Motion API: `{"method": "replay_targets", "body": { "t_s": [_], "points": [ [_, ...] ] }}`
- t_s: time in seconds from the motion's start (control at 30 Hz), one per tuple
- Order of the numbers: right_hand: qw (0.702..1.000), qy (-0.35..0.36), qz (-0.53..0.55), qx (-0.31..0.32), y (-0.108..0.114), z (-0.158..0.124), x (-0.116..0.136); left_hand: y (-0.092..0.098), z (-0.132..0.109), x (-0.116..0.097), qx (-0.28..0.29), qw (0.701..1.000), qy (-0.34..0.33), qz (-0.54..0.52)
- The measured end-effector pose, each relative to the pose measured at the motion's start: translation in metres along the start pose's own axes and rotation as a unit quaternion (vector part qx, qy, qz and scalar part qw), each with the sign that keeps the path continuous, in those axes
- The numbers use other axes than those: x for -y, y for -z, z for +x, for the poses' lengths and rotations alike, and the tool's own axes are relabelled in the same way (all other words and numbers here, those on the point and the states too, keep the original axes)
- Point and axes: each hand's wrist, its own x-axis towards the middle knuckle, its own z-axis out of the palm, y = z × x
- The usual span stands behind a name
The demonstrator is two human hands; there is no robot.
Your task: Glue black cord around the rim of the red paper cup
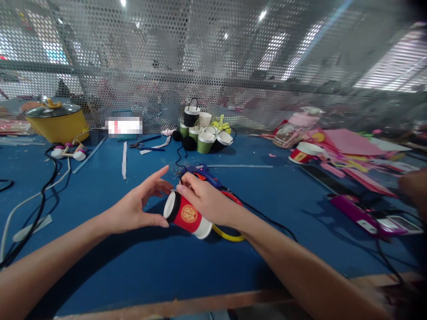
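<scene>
A red paper cup (187, 215) with a gold emblem and white rim lies tilted on its side above the blue table (160, 266). My right hand (205, 200) is wrapped over its top, holding it. My left hand (138, 206) touches the cup's rim with thumb and fingertips, the other fingers stretched out. A blue glue gun (203, 172) lies just behind my right hand. A yellow strip (230, 236) curves under my right wrist.
Several small cups with handles (203, 131) stand at the back centre. A yellow pot (56, 120) sits far left, cables (43, 191) run along the left. Pink paper sheets (350, 144), another red cup (303, 153) and a purple tool (356, 215) lie right. Mesh fence behind.
</scene>
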Motion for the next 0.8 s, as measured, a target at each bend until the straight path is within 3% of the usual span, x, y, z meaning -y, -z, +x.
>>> {"method": "replay_targets", "body": {
  "t_s": [0.23, 0.8],
  "points": [
    [0.993, -0.007, -0.106, -0.045, -0.011, -0.004, 0.008, -0.007, 0.001, -0.009, -0.028, 0.993, 0.116, -0.016],
    [0.945, 0.07, -0.303, -0.101, -0.035, -0.005, 0.007, -0.018, 0.0, -0.007, -0.096, 0.987, 0.129, 0.003]
  ]
}}
